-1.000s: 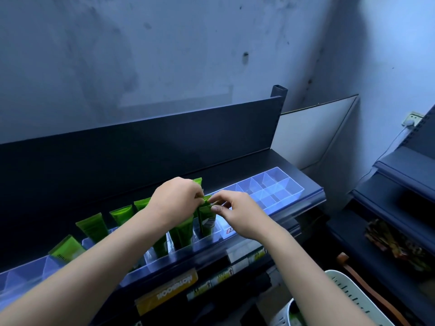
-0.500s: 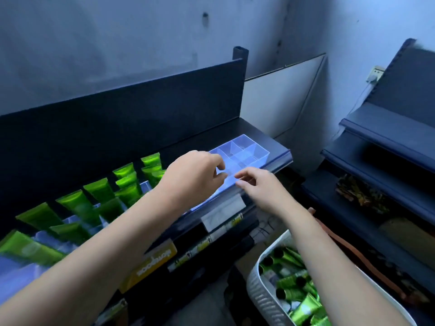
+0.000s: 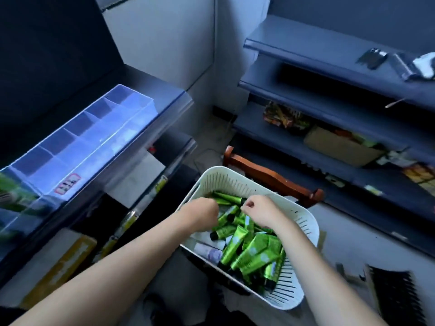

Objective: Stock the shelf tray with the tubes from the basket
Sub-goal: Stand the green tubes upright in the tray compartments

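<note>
A dim stockroom corner with grey walls and dark blue metal shelving on both sides, seen from above looking down at a pale floor.

The left hand (image 3: 200,214) is down inside the white slotted basket (image 3: 303,222), its fingers curled under among the green tubes (image 3: 249,252); whether this grip has closed on a tube cannot be told, since the fingertips are hidden. The right hand (image 3: 261,211) is just beside it, also in the basket, with thumb and forefinger pinched together over the top of the pile; it seems to nip at a tube's dark cap, but the blur leaves it uncertain what, if anything, it holds. The two hands are close together yet apart.

The tubes lie in a loose heap across the basket, most with black caps, thickest toward its near right corner. A pale, whitish tube (image 3: 209,251) lies on the basket's floor at the near left.

The basket sits low between the two shelf units, in front of a reddish-brown wooden piece (image 3: 270,176) just behind its far rim.

To the left, well apart from the basket, the clear divided shelf tray (image 3: 94,140) rests on the upper left shelf; the compartments in view at its right end hold nothing, and a smear of green shows at its far left edge. A small red-and-white sticker (image 3: 67,184) is on its front wall.

On the right-hand shelves (image 3: 329,95) lie a brown carton (image 3: 339,147) and coloured packets (image 3: 284,115).
</note>
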